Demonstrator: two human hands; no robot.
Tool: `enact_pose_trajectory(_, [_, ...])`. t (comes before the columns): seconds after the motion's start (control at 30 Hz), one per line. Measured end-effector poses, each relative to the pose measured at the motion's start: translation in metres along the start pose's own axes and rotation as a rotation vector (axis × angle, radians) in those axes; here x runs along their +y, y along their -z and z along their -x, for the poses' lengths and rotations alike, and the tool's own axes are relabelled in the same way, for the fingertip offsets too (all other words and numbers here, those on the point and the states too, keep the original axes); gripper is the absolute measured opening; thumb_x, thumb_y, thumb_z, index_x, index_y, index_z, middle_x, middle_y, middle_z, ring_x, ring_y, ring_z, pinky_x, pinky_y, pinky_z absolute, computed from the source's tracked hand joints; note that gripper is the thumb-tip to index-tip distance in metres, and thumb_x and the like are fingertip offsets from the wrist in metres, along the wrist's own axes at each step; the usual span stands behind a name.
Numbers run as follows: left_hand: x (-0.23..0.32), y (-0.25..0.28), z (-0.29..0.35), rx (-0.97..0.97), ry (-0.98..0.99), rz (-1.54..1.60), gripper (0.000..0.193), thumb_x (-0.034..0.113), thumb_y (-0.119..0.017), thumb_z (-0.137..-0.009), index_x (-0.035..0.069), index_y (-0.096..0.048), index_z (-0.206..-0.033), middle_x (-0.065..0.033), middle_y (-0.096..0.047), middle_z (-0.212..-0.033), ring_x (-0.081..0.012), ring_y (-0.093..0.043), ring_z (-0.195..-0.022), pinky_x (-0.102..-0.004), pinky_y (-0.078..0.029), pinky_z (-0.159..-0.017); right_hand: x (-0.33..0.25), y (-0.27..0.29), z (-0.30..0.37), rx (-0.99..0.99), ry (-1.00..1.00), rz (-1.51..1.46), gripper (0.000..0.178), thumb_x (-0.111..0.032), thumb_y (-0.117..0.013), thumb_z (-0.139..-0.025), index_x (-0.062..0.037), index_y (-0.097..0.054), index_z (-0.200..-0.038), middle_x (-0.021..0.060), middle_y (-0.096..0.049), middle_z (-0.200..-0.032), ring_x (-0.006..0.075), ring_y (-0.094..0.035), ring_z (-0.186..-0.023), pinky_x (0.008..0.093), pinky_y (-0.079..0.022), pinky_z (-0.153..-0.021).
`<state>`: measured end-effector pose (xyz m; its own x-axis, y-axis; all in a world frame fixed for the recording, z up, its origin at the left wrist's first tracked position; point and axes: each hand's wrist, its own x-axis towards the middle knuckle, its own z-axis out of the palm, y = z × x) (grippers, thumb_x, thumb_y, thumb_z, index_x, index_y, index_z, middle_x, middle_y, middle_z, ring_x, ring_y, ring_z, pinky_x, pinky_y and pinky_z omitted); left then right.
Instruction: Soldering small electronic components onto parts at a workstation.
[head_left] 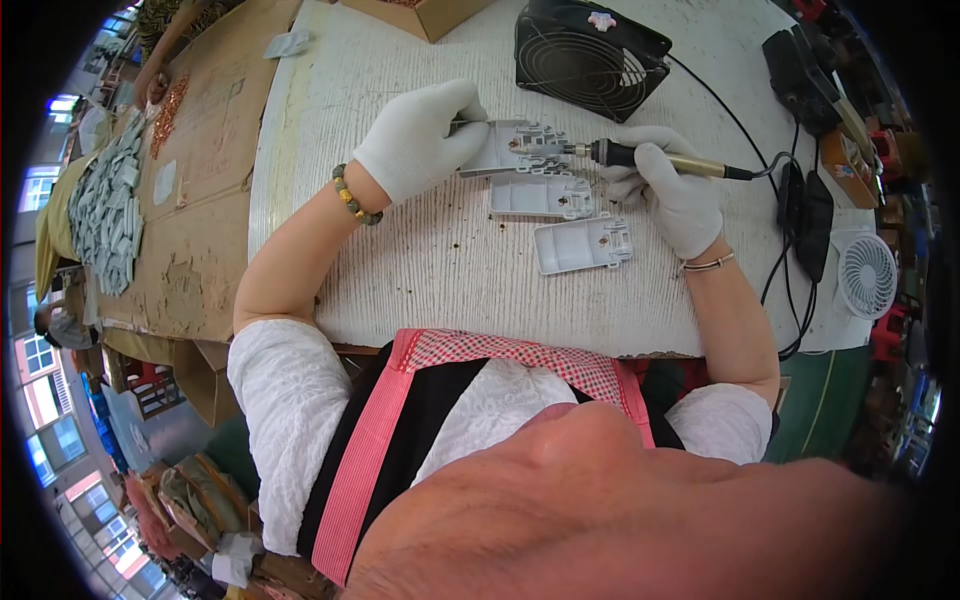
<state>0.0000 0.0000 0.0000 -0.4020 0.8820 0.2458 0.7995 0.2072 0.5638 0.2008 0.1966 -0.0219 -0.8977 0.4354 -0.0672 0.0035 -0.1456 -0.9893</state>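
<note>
And here the gloved right hand (675, 190) pinches a soldering iron (705, 166), its tip to the hand's left, over a grey plastic housing (490, 150). The left hand (425, 140) curls at that housing's left end; whether it's gripping, I can't tell. Two more housings (540, 196) (585, 246) lie between the hands, nearer the body, on a white, streaky tabletop (420, 285) flecked with dark specks. Beyond the right hand, a black fan (590, 60); to its right, a small white fan (866, 275). Left of the left hand, worn cardboard (225, 110), heaped grey pieces (105, 210), and windows (40, 190) past them.
</note>
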Motion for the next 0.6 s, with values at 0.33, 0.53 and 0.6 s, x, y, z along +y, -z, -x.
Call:
enact_pose_trajectory(0.33, [-0.002, 0.001, 0.001, 0.008, -0.016, 0.009, 0.010, 0.010, -0.059, -0.081, 0.001, -0.058, -0.083, -0.0085, -0.060, -0.068, -0.0147, -0.058, -0.058, -0.0266, -0.047, -0.056, 0.001, -0.001, -0.002, -0.006, 0.031, -0.014, 0.023, -0.020, -0.050, -0.093, -0.0030, -0.057, -0.106, 0.0118, -0.067, -0.084, 0.0140, -0.065, -0.067, 0.0216, -0.048, -0.054])
enact_pose_trajectory(0.53, [0.000, 0.010, -0.004, -0.110, -0.016, 0.022, 0.013, 0.015, -0.059, -0.080, 0.003, -0.060, -0.086, -0.0105, -0.061, -0.072, -0.0204, -0.059, -0.066, -0.0309, -0.047, -0.062, 0.004, 0.008, -0.004, 0.051, 0.057, -0.145, 0.027, -0.023, -0.047, -0.095, -0.0010, -0.054, -0.107, 0.0130, -0.066, -0.084, 0.0150, -0.063, -0.063, 0.0221, -0.046, -0.053])
enact_pose_trajectory(0.6, [-0.006, 0.015, -0.009, -0.183, -0.014, 0.028, 0.016, 0.019, -0.058, -0.080, 0.006, -0.062, -0.088, -0.0125, -0.062, -0.076, -0.0270, -0.061, -0.070, -0.0344, -0.048, -0.065, 0.005, 0.010, -0.005, 0.055, 0.066, -0.228, 0.027, -0.024, -0.048, -0.095, -0.0007, -0.054, -0.107, 0.0133, -0.067, -0.084, 0.0147, -0.063, -0.062, 0.0222, -0.046, -0.052])
